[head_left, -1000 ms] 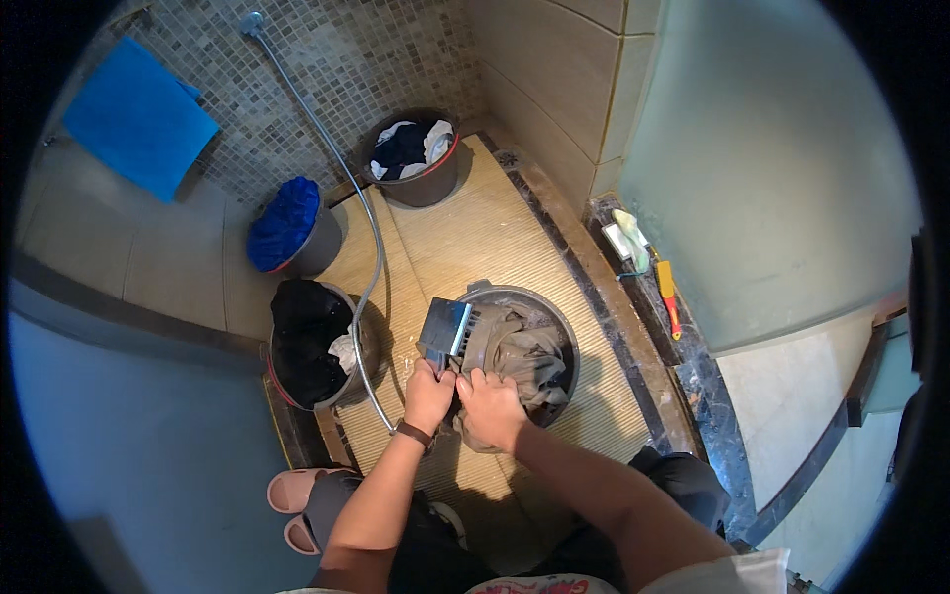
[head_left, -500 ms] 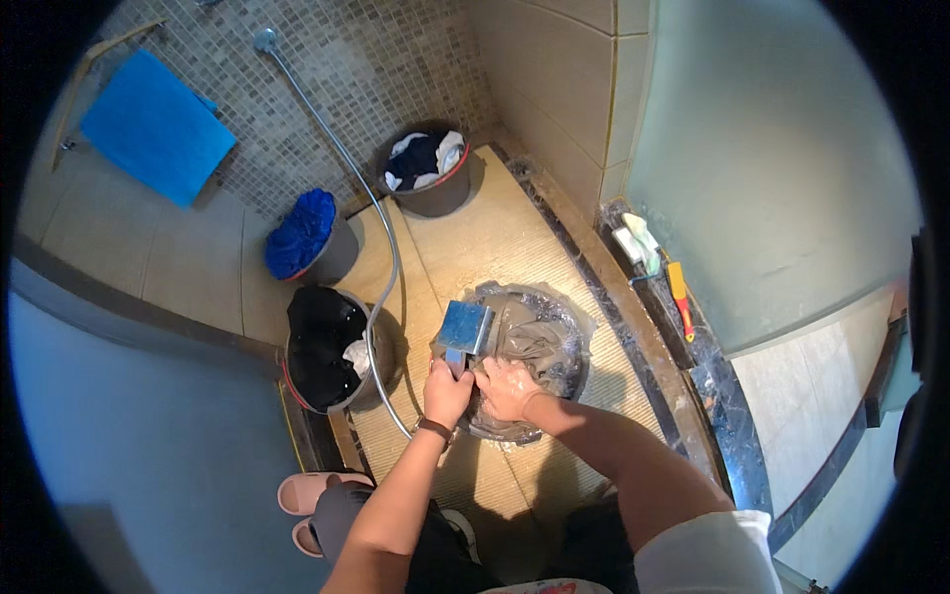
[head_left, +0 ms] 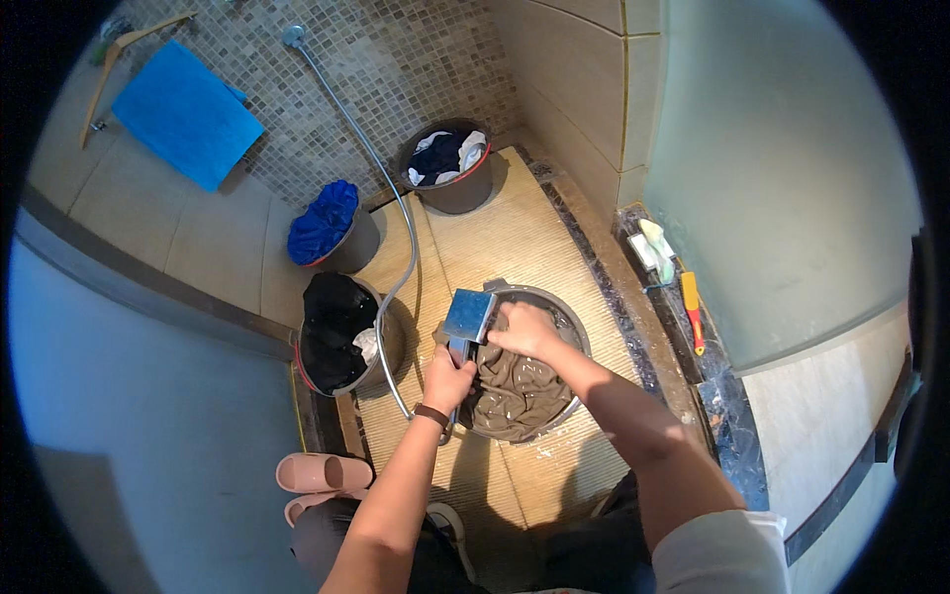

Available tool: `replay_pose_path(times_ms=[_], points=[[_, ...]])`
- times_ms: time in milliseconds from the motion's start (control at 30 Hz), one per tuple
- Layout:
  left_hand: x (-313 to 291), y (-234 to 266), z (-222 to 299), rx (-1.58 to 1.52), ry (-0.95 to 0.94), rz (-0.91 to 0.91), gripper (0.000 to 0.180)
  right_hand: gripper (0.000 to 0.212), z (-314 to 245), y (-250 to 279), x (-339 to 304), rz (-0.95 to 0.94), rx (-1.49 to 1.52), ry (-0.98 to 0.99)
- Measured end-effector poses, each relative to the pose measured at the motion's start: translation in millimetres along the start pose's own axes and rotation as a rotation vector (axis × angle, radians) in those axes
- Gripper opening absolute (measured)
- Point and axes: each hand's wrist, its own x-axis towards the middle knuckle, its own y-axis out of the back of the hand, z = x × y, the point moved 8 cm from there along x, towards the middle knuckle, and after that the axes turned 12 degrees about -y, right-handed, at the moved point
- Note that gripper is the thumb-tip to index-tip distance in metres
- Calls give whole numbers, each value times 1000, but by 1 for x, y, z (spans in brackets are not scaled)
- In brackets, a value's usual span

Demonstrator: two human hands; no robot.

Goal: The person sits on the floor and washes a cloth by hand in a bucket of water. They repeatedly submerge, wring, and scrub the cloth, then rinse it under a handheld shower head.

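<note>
A round basin (head_left: 583,342) on the floor in front of me holds wet grey-brown cloth (head_left: 520,389) in folds. My left hand (head_left: 447,379) is wrapped round the handle of a square hand shower (head_left: 470,315), above the basin's left side. The head's flat upper face looks blue. A metal hose (head_left: 412,243) runs from the wall and loops down beside my left wrist. Close against the shower head's right edge, over the basin's far part, is my right hand (head_left: 524,330). Its fingers are curled, and what they hold, if anything, is hidden.
Buckets of clothes stand beyond: one with black cloth (head_left: 332,327), one with blue cloth (head_left: 324,220), one with dark and white cloth (head_left: 445,158). A blue towel (head_left: 188,114) hangs left. Pink slippers (head_left: 322,472) lie lower left. A yellow-and-red brush (head_left: 691,307) rests on the right ledge.
My right hand has moved up and away from the cloth to the shower head's edge. More folded cloth shows in the basin. The view has shifted slightly.
</note>
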Motion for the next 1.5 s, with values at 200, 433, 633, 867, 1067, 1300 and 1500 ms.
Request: replay_pose_path(times_ms=[200, 433, 633, 867, 1067, 1300, 1500], points=[[-1, -19, -2, 328, -113, -3, 42, 52, -9, -15, -63, 288, -119, 66], [1, -34, 5, 338, -2, -157, 46, 54, 6, -37, -59, 244, -223, 44], [0, -29, 2, 319, -9, -115, 45, 60, 30, -44, -15, 230, -35, -7], [4, -17, 1, 317, -214, -8, 42, 37, 71, -17, 33, 217, 667, -145], [5, 11, -8, 270, -228, 12, 60, 31, 28, 25, -18, 205, 458, -86], [10, 3, -19, 217, -91, -236, 63, 43, -7, 17, -77, 271, -20, 216], [18, -15, -7, 379, -213, -226, 57, 90, 17, -28, -75, 215, -111, 66]])
